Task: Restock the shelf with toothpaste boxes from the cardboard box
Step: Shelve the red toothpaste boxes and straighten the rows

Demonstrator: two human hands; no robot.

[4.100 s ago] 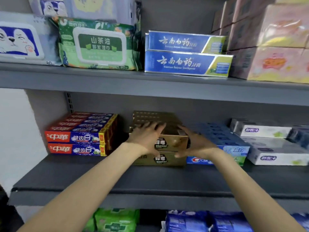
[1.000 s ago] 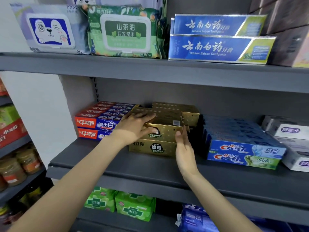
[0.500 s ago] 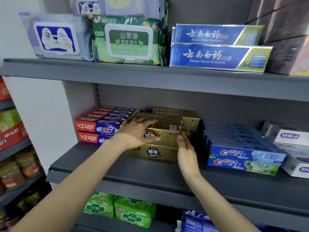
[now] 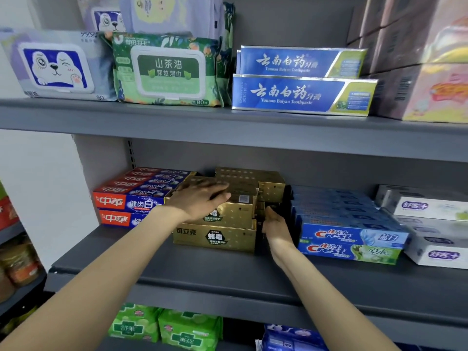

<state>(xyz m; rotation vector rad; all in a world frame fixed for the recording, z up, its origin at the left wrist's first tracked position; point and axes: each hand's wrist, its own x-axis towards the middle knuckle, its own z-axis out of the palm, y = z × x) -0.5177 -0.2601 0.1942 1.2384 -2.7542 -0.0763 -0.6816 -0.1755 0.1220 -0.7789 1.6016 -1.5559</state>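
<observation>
Head view: the person is standing at a grey shelf (image 4: 228,264) and reaching both arms to the middle level. The left hand (image 4: 200,200) is lying flat, fingers straight and together, on top of the upper gold box (image 4: 235,214) in the near stack. That box is sitting on a lower gold box (image 4: 215,236); more gold boxes (image 4: 253,178) are sitting behind, farther in. The right hand (image 4: 276,224) is pressing edge-on, fingers straight, against the right end of the gold stack, in the gap beside the Crest boxes (image 4: 352,241). Red boxes (image 4: 126,201) are touching the gold stack on the left. White boxes (image 4: 430,224) are lying at far right. On the level above, wipes (image 4: 167,72) and blue boxes (image 4: 301,95) are standing side by side. Green packs (image 4: 164,328) are showing on the level below.
</observation>
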